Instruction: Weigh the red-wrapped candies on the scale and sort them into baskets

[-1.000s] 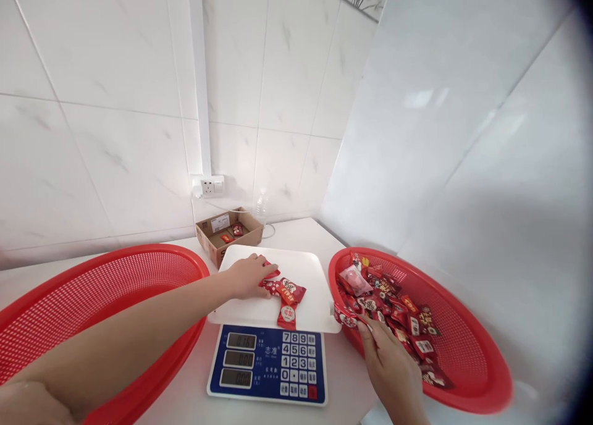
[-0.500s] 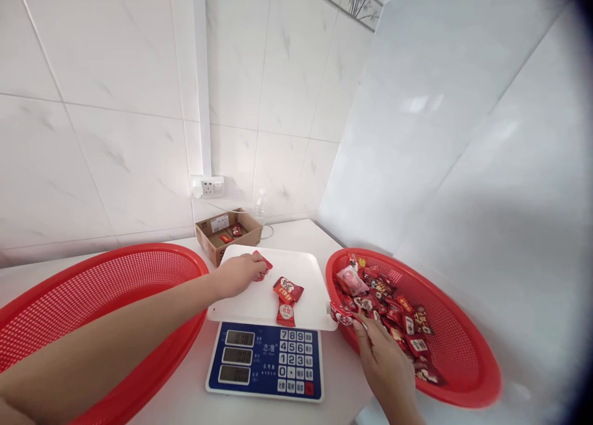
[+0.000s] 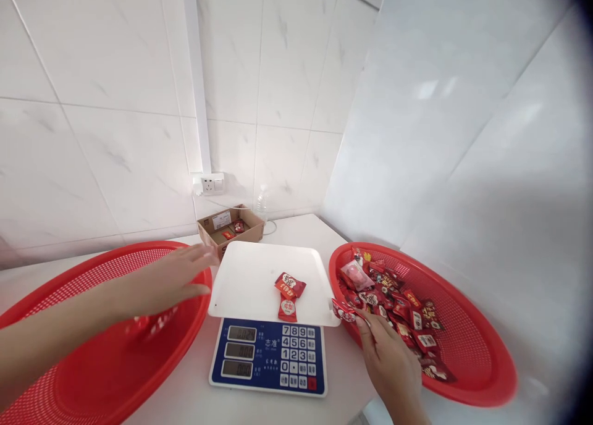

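My left hand (image 3: 173,277) is over the left red basket (image 3: 185,345), its fingers stretched out and slightly blurred. Just below it, blurred red and white packets (image 3: 152,323) appear inside that basket, clear of my fingers. On the white scale pan (image 3: 250,283) lie a few red wrapped snack packets (image 3: 288,292), bunched right of centre. My right hand (image 3: 391,357), closed, pinches a red snack packet (image 3: 343,311) at the pan's right front corner, beside the right red basket (image 3: 472,357). Many red packets (image 3: 393,301) fill part of that basket.
The blue scale panel (image 3: 269,357) with displays and keys faces me. Behind the pan stands an open cardboard box (image 3: 213,233) holding small red packets. A clear plastic bottle (image 3: 262,201) and a wall socket (image 3: 208,184) are at the back.
My left hand has moved left from the pan to over the left basket and has opened, letting go of a red packet. My right hand still holds its packet at the same corner.
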Tool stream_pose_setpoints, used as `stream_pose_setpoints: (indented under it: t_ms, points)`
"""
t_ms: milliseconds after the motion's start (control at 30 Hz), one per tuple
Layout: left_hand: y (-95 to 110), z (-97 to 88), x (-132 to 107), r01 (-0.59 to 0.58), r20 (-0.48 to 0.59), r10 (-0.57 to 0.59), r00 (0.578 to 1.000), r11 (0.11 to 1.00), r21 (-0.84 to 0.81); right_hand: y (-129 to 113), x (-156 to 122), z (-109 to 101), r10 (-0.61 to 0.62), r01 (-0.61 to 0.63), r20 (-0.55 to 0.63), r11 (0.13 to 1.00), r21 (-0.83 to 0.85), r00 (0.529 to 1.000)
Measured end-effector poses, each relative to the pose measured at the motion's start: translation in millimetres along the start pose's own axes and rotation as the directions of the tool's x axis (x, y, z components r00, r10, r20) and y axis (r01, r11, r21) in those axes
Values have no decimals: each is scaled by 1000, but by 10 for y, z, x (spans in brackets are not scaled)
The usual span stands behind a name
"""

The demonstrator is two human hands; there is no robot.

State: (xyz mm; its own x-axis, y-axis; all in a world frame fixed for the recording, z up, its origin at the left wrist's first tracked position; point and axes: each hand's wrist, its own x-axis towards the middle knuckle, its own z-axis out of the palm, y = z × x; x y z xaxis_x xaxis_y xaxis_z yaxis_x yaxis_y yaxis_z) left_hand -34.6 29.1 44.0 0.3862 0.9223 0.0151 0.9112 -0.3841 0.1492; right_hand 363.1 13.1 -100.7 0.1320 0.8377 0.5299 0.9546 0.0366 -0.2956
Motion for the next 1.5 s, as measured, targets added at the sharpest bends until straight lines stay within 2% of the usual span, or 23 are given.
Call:
stream_pose_setpoints:
  t_ms: [67,133,200,333,467,600,733,867,967,1100,1233,1300,1400,1500]
  points:
    - [264,115,142,-37,92,41,995,999,-35,-4,-1,-4,6,-6,-2,1000,-6,1000]
    - [541,255,352,-125,187,147,971,984,-129,-11,1,-17,-5,5,-4,1000,-5,1000]
    - [779,412,590,-224,219,270,938,951,-213,-14,6,-32,-16,16,3,1000,-12,1000]
    - [1047,736,1011,-309,251,357,900,928,-210,-5,13,-43,-32,32,6,999,-21,999]
    - [1058,953,1253,-381,261,411,873,911,-157,18,-5,-14,-39,39,-4,999,-25,999]
    - [977,997,1363,-460,213,462,861,886,-62,51,-23,36,-72,70,-37,996,-53,997]
    - [949,992,1445,-445,152,432,889,894,59,69,-26,64,-78,73,-73,995,-73,994]
    - [959,997,1461,-424,123,412,903,900,103,48,-23,38,-88,83,-64,994,-76,994]
    - [888,915,1375,-403,77,397,915,909,103,30,-15,14,-91,86,-62,994,-73,994]
    - [605,629,1113,-276,-49,282,958,957,91,57,-13,16,-92,88,-46,993,-80,995]
    - [212,293,652,-72,-153,85,985,994,88,111,-20,33,-104,101,-36,992,-81,994]
    - [5,194,358,30,-172,-14,985,996,88,117,-17,31,-89,87,-29,993,-78,996]
    - [-282,234,-106,170,-145,-154,977,980,102,96,-2,19,-79,77,-24,995,-61,997]
    - [-379,538,-532,182,-185,-152,971,971,157,64,1,16,-60,59,-22,997,-46,998]
